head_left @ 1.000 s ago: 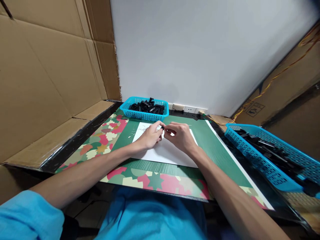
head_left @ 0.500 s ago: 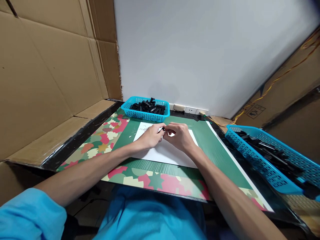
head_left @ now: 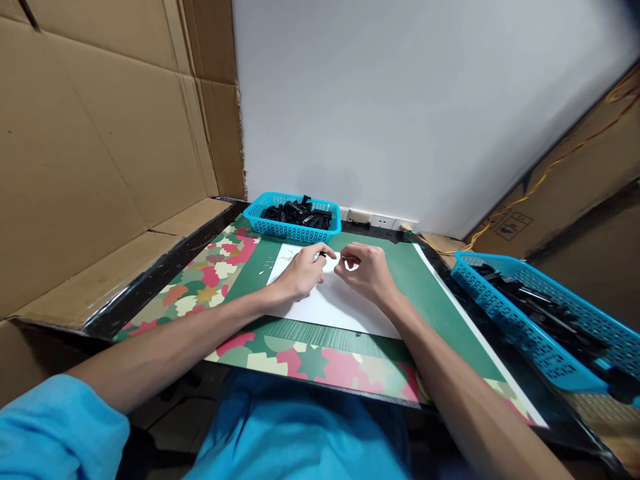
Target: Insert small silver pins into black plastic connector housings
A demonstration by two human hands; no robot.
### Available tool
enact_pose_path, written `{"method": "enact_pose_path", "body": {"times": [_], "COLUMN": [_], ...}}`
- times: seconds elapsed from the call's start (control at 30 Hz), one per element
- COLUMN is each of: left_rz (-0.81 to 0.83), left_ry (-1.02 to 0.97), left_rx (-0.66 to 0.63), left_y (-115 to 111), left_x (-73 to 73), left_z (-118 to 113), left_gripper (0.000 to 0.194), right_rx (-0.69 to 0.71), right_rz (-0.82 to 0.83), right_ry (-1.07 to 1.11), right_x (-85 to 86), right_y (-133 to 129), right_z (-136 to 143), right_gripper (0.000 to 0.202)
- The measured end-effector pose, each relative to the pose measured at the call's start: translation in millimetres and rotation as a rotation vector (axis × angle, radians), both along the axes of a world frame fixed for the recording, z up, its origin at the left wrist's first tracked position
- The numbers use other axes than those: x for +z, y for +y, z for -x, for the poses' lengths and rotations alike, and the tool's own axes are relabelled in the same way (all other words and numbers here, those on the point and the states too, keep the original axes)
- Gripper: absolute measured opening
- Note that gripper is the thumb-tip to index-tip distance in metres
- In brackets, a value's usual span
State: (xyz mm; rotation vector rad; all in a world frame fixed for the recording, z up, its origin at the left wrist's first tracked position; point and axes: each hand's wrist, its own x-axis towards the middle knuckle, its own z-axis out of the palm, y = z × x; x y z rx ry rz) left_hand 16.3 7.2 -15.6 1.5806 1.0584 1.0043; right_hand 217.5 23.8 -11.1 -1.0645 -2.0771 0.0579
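Observation:
Over a white sheet of paper (head_left: pixel 345 310) on the table, my two hands are close together with a small gap between them. My left hand (head_left: pixel 303 272) is closed round a small black part (head_left: pixel 323 254), mostly hidden by the fingers. Its index finger reaches toward the right hand. My right hand (head_left: pixel 367 270) is curled with thumb and fingertips pinched together. Something thin and short seems to stick out from that pinch, too small to name. Tiny dark bits lie on the paper's far left corner.
A blue basket (head_left: pixel 295 233) of black plastic parts stands at the back by the wall. Another blue basket (head_left: pixel 530 333) with longer black parts stands at right. Cardboard (head_left: pixel 115 133) walls the left side. Power sockets (head_left: pixel 383 221) and a yellow cable (head_left: pixel 540 179) are at the back right.
My hands have come apart: the right has moved a little to the right, away from the left. The left index finger has straightened somewhat. The left hand keeps the black part.

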Motion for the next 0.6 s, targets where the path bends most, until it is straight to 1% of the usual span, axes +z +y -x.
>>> {"method": "enact_pose_path", "body": {"times": [0.13,0.23,0.37,0.5,0.6], "left_rz": [0.012,0.065,0.102,0.11,0.098], "left_ry": [-0.1,-0.145,-0.124,-0.149,-0.197], "left_rx": [0.027,0.037,0.053,0.066,0.075], "left_y": [3.0,9.5,17.6,22.2,24.3], "left_x": [0.4,-2.4,-4.3,-3.2,-1.1], "left_z": [0.7,4.6,7.1,7.7,9.8], "left_gripper": [0.024,0.019,0.017,0.017,0.016], "right_rx": [0.127,0.153,0.141,0.132,0.125], "right_rz": [0.224,0.314,0.353,0.322,0.298], "right_ry": [-0.07,-0.143,-0.167,-0.127,-0.096], "right_x": [-1.8,-2.9,2.0,8.4,9.2], "right_y": [5.1,7.6,7.6,7.5,10.2], "right_z": [-10.4,-13.1,-16.5,-19.1,-19.2], "right_gripper": [0.01,0.014,0.02,0.022,0.023]}}
